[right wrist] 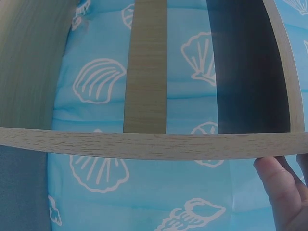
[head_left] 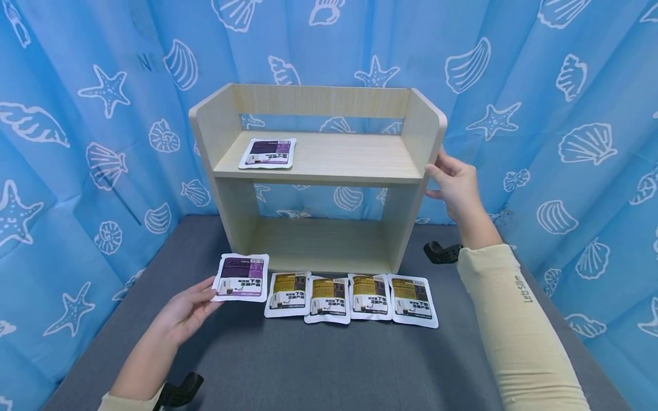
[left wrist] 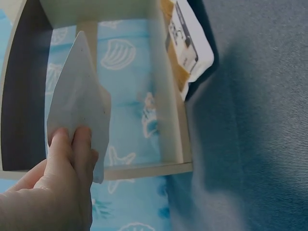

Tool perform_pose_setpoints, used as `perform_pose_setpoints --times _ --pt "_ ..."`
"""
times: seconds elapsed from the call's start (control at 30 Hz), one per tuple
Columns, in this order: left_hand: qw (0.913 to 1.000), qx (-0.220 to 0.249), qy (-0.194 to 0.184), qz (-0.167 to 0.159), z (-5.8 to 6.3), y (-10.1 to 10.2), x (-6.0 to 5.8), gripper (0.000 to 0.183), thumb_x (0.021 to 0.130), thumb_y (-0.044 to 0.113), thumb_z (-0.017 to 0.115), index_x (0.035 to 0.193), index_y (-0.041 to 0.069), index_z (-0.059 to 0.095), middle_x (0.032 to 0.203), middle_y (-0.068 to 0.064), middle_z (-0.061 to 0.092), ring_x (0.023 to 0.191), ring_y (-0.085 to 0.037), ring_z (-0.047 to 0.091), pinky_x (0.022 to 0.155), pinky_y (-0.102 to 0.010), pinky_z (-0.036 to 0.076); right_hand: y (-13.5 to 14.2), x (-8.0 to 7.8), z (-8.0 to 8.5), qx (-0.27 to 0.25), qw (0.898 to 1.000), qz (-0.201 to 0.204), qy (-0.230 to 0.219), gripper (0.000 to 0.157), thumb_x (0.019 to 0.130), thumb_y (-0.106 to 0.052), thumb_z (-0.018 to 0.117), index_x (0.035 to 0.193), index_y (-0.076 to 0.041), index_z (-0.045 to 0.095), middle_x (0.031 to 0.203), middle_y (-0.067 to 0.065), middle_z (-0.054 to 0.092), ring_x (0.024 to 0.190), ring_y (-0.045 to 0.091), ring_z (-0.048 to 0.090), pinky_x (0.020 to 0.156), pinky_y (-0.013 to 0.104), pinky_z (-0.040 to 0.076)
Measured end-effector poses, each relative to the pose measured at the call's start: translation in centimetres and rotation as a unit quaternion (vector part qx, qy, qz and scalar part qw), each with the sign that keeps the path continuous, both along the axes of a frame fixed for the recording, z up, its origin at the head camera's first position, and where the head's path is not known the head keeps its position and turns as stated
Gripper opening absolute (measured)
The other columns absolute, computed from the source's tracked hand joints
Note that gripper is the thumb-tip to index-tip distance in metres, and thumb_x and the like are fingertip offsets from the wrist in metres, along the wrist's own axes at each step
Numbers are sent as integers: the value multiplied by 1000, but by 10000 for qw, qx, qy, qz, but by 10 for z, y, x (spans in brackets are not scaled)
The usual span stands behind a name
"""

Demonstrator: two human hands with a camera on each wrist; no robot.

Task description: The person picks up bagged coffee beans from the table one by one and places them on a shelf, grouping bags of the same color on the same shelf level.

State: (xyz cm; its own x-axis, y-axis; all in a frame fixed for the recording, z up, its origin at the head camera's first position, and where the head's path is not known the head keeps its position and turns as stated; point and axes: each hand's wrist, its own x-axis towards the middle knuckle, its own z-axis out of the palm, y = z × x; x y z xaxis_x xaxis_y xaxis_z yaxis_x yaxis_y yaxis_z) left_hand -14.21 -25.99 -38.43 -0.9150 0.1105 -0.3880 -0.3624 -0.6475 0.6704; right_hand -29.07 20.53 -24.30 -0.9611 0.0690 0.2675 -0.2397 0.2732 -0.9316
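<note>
My left hand (head_left: 187,311) pinches a white pouch with a purple label (head_left: 240,278) by its left edge, holding it in front of the shelf's lower left corner. In the left wrist view the pouch's plain pale back (left wrist: 79,101) faces the camera, with fingertips pressed on it. A second purple-label pouch (head_left: 268,153) lies on the upper board of a small wooden shelf (head_left: 354,157), at the left. Against the outside of the shelf's right side panel rests my right hand (head_left: 454,185); its thumb touches near the panel edge in the right wrist view, the other fingers mostly hidden.
Several white pouches with gold labels (head_left: 327,299) stand in a row along the shelf's lower front edge. The shelf sits on a dark grey cloth-covered table (head_left: 319,365). A blue curtain with white shell prints (head_left: 329,34) hangs behind and at the sides.
</note>
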Motion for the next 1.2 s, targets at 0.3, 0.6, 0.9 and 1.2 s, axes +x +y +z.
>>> perform_pose_setpoints --times 0.3,0.6,0.9,1.2 --pt "9998 -82 152 -57 8 3 3 66 103 0 42 156 8 4 117 -8 59 101 -19 64 105 -35 34 0 0 -1 -6 10000 -14 -39 53 97 -35 56 147 -31 39 151 1 41 135 22 41 91 46 49" --pt "9997 -4 249 -90 18 9 6 67 103 0 44 156 9 4 140 -14 39 104 -20 64 104 -35 37 0 -1 0 42 10000 -4 -48 53 97 -35 55 147 -32 38 152 0 40 136 23 41 93 48 49" --pt "9989 130 408 -199 28 14 9 68 102 -1 44 156 8 4 113 -10 63 106 -22 64 105 -35 37 0 0 1 53 9999 -12 -91 54 97 -36 55 148 -31 37 153 -1 38 137 22 38 93 47 48" --pt "9976 148 603 -294 38 23 13 69 102 0 45 156 7 4 113 -10 65 107 -23 64 103 -35 38 0 -1 0 50 10000 19 -68 53 98 -35 55 148 -29 38 154 -2 36 137 22 38 91 44 49"
